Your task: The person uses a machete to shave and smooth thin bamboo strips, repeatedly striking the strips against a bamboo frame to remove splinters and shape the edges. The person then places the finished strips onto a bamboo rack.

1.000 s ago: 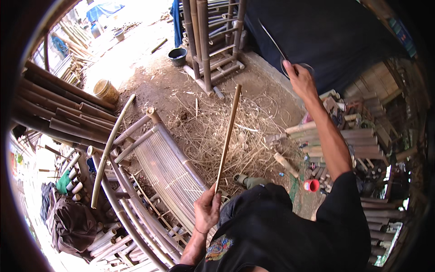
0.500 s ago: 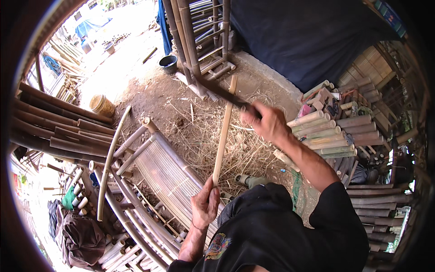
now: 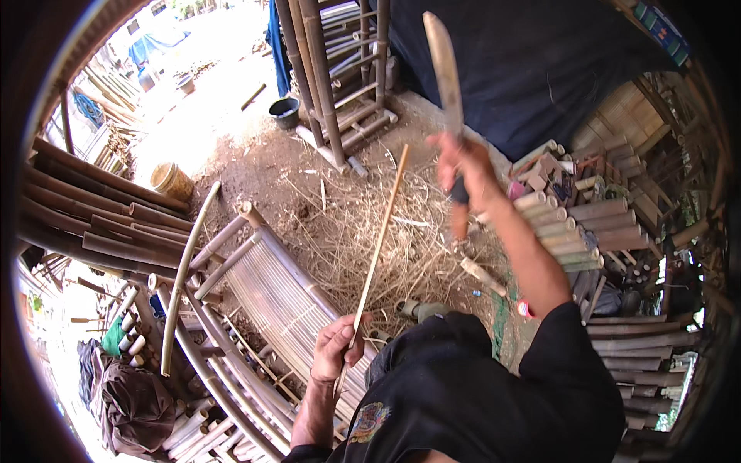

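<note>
My left hand (image 3: pixel 337 349) is closed round the near end of a long, narrow bamboo strip (image 3: pixel 382 235). The strip slants away from me, its far end up over the ground, and shows a thin edge. Off to the right, my right hand (image 3: pixel 469 171) grips a machete (image 3: pixel 445 69). Its long blade points away from me, towards the dark cloth, and its handle end sticks out below my hand. Blade and strip are apart. My right fingers are slightly blurred.
A bamboo bench with a slatted seat (image 3: pixel 282 289) stands left of my legs. Thin shavings (image 3: pixel 417 255) litter the ground ahead. Stacked bamboo poles (image 3: pixel 602 208) lie at right, dark ones (image 3: pixel 108 208) at left. A black bucket (image 3: pixel 285 113) sits beside an upright bamboo frame (image 3: pixel 328 85).
The machete has swung up and away from the strip, its blade turning from pointing left to pointing ahead. The strip has rolled in my left hand from its broad face towards its edge.
</note>
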A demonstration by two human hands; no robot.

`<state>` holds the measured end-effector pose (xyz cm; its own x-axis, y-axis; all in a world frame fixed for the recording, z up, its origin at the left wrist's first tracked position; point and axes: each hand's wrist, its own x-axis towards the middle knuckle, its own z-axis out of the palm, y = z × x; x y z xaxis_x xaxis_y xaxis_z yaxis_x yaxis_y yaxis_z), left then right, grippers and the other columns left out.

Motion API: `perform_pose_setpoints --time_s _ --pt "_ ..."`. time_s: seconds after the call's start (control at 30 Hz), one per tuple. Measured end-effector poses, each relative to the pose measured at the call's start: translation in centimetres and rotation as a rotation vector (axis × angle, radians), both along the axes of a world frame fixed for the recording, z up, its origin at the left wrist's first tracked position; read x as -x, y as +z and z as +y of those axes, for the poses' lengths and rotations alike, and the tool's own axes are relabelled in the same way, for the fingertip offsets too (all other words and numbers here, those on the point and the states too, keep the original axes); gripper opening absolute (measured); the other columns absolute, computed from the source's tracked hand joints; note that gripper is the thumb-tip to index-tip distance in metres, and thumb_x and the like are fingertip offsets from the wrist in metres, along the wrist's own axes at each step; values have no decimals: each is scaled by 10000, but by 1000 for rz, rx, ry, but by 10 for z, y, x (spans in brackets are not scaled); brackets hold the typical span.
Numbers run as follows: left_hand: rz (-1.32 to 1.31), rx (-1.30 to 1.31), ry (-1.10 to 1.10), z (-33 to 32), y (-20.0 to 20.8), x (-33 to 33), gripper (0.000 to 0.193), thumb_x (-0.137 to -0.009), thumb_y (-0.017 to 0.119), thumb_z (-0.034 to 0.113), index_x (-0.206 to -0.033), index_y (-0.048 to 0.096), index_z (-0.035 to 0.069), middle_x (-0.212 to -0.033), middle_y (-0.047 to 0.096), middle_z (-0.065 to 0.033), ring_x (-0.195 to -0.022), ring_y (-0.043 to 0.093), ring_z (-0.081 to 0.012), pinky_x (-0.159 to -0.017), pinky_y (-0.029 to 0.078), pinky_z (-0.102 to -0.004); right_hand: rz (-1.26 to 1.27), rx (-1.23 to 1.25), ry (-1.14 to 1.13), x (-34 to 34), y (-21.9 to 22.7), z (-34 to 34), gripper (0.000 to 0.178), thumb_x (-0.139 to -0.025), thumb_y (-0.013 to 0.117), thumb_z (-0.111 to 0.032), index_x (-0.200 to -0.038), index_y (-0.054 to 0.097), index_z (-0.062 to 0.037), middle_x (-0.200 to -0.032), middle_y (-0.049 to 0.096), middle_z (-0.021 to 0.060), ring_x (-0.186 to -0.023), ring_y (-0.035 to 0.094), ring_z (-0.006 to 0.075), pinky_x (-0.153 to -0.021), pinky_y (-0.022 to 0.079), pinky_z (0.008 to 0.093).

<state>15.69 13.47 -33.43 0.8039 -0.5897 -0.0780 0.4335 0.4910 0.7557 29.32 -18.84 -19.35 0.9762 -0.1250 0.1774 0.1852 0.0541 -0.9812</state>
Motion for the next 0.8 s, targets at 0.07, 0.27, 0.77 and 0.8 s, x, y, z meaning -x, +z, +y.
perform_pose_setpoints --time_s 0.07,0.27,0.77,0.8 --pt "254 283 -240 -5 1 -14 499 -999 467 339 -1259 529 -82 -499 409 16 -356 332 -72 -375 300 -231 -65 0 50 4 -8 33 362 -889 697 -385 -870 626 -31 -594 475 -44 -488 465 52 -450 377 209" --pt "-61 -209 -5 -15 14 -9 376 -993 558 299 -1099 647 -51 -651 598 -15 -460 470 -63 -422 359 -197 -30 187 -93 -12 -8 33 391 -921 636 -455 -840 610 -74 -615 533 -30 -544 529 54 -483 437 228" --pt "-169 -589 221 -35 43 -23 301 -1007 538 259 -918 661 -1 -584 487 62 -512 402 -23 -459 297 -202 -341 1189 -133 33 -69 34 535 -932 440 -658 -835 552 -144 -616 538 -12 -455 468 102 -390 411 300" --pt "-189 -560 242 -38 38 -17 338 -994 568 301 -918 655 -16 -546 437 75 -465 354 -14 -425 234 -202 -404 1156 -197 26 -62 22 537 -934 435 -659 -843 561 -145 -617 540 -17 -457 479 102 -390 414 298"
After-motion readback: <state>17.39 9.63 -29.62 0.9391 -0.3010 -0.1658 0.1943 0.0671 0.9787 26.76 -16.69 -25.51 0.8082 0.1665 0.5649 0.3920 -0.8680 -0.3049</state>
